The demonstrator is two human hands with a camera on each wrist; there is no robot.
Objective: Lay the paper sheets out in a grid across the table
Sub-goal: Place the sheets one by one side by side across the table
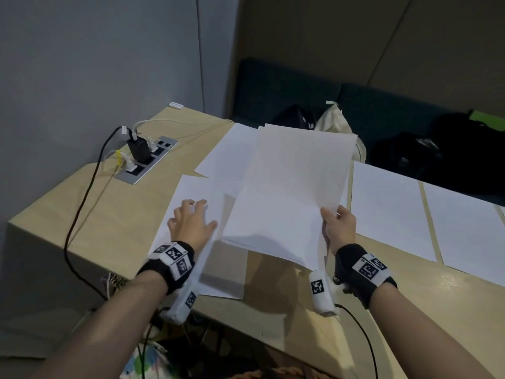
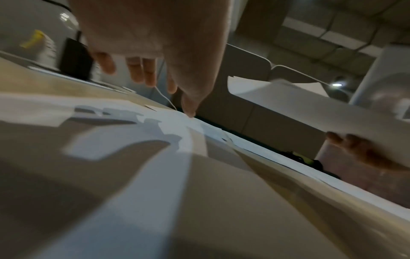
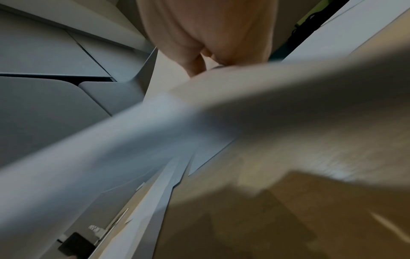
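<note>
My right hand (image 1: 337, 228) grips a stack of white paper sheets (image 1: 289, 192) by its near right edge, held above the light wooden table (image 1: 109, 214). In the right wrist view the stack (image 3: 133, 140) crosses in front of my hand (image 3: 206, 40), blurred. My left hand (image 1: 191, 222) hovers with spread fingers over a single sheet (image 1: 191, 192) lying near the table's front left. The left wrist view shows that hand (image 2: 155, 52) just above the sheet (image 2: 144, 157), holding nothing. Another sheet (image 1: 229, 151) lies behind it, and two more sheets (image 1: 388, 206) lie to the right.
A recessed power strip (image 1: 147, 160) with a black charger and cables sits at the table's left. Dark bags (image 1: 437, 154) and a cream tote (image 1: 333, 121) rest on the bench behind the table. The table's front edge runs just below my wrists.
</note>
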